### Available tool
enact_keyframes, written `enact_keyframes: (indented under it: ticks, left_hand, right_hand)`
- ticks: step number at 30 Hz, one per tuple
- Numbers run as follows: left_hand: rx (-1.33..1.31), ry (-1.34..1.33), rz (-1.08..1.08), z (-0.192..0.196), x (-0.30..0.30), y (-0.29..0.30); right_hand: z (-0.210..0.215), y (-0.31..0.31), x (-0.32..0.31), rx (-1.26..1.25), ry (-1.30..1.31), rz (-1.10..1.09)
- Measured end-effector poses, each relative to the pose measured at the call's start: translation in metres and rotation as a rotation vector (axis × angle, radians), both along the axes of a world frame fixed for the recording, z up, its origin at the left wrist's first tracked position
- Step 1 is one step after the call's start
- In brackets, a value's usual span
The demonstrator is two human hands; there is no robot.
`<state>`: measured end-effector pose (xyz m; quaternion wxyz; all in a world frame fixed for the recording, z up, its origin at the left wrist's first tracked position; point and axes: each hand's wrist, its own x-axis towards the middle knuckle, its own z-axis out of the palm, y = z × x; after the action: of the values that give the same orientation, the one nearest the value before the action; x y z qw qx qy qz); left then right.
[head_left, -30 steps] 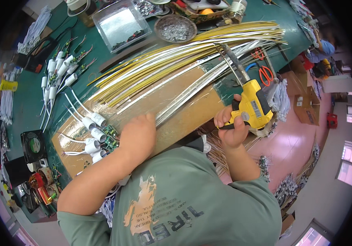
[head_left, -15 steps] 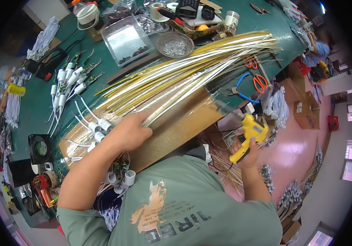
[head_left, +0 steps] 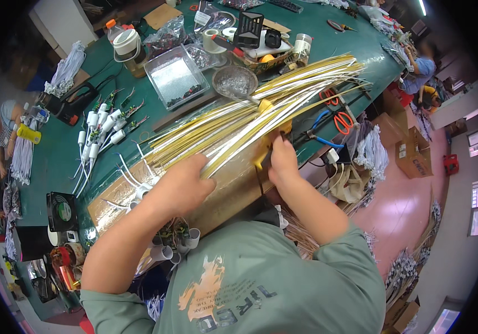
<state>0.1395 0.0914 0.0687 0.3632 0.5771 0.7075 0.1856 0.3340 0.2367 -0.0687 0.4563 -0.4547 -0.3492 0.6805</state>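
Observation:
My left hand point(head_left: 183, 185) is closed round the near ends of several long, thin white and yellow strips point(head_left: 238, 146), lifted over a thicker bundle point(head_left: 194, 133) on the table. In my right hand point(head_left: 282, 161) is a yellow glue gun point(head_left: 286, 126), its handle gripped from the near right side. The raised strips cross over the gun and hide part of its body. Its nose comes out on their far side, pointing at a round metal dish point(head_left: 235, 82) of small shiny pieces. A brown board point(head_left: 222, 192) lies under my hands.
White cylindrical parts with wires point(head_left: 105, 125) lie left. A clear tray point(head_left: 176, 75) stands beyond the bundle. Orange-handled scissors point(head_left: 343, 121) and blue-handled pliers point(head_left: 321, 129) lie right. A small black fan point(head_left: 62, 211) stands at left. Other people work at the far left and right.
My right hand has brought the glue gun from off the table's right edge leftward, in under the strips. My left hand keeps its hold, with the strips slightly spread.

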Motion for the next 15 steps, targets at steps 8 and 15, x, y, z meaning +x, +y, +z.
enact_keyframes:
  ticks: [8,15]
  left_hand:
    - [0.010,-0.001,0.001,-0.002,0.002,-0.003]
    - [0.059,0.084,-0.066,0.008,0.007,-0.007]
  right_hand:
    - [0.023,0.049,0.003,-0.154,-0.343,0.252]
    - [0.057,0.078,0.067,-0.227,0.455,-0.022]
